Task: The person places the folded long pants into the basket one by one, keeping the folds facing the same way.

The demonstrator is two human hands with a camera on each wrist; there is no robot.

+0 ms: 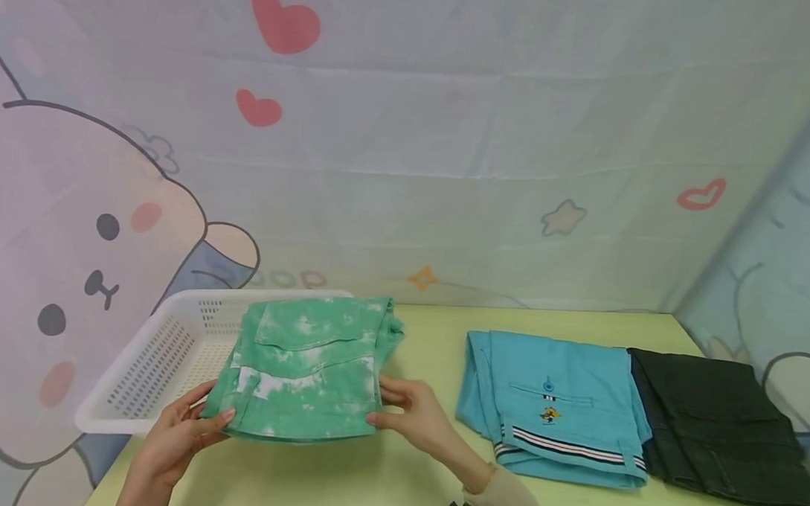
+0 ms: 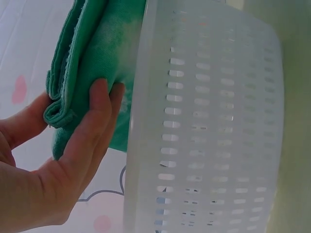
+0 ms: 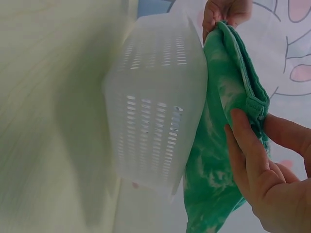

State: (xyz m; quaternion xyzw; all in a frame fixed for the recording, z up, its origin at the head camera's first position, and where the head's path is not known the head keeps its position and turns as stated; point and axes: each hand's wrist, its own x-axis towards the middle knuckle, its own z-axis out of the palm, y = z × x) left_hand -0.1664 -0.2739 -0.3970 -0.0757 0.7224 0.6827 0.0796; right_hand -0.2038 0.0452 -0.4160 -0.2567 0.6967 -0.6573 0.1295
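A folded pair of green and white tie-dyed pants (image 1: 313, 387) is held up off the table by both hands. My left hand (image 1: 174, 435) pinches its near left corner, thumb on top and fingers beneath. At the near right corner my right hand (image 1: 416, 417) grips the fold in the same way. Behind and to the left stands a white perforated plastic basket (image 1: 140, 370), its right part covered by the pants in the head view. Both wrist views show the green cloth (image 3: 218, 111) right along the basket's rim (image 2: 138, 97).
On the right of the pale yellow-green table (image 1: 435, 336) lie folded blue pants (image 1: 560, 404) with a striped waistband. Folded black pants (image 1: 720, 428) lie against their right side. A printed cloth backdrop (image 1: 409, 134) closes off the back and sides.
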